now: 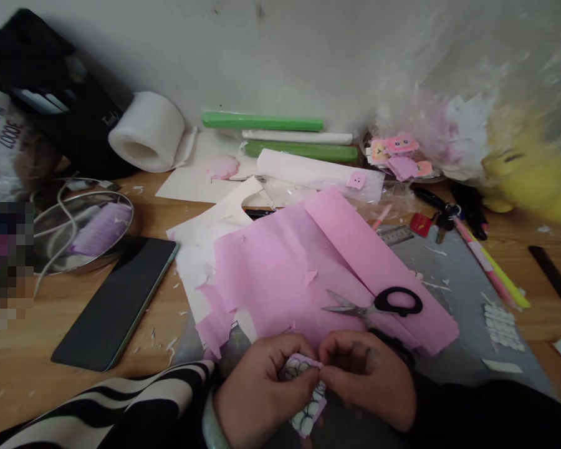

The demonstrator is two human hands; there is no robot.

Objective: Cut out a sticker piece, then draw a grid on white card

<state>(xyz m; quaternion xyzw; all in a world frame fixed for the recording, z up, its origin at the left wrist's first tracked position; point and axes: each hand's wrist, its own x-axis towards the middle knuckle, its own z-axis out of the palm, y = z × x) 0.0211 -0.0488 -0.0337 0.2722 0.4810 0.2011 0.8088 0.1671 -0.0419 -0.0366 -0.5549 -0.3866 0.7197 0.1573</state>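
A small paper piece with black-outlined pale shapes and pink edges is between my hands, close to me at the bottom of the view. My left hand is closed on it, thumb across its front. At its upper right edge, my right hand pinches with thumb and fingertips. Just beyond my fingers, scissors with black handles lie slightly open on a sheet of pink crepe-like paper. The pink sheet has torn edges at its left and a folded strip at its right.
A phone and a metal bowl are on the left, near a paper roll. A grey cutting mat carries a scalloped paper piece. Keys, pens and small pink cutouts are at the right.
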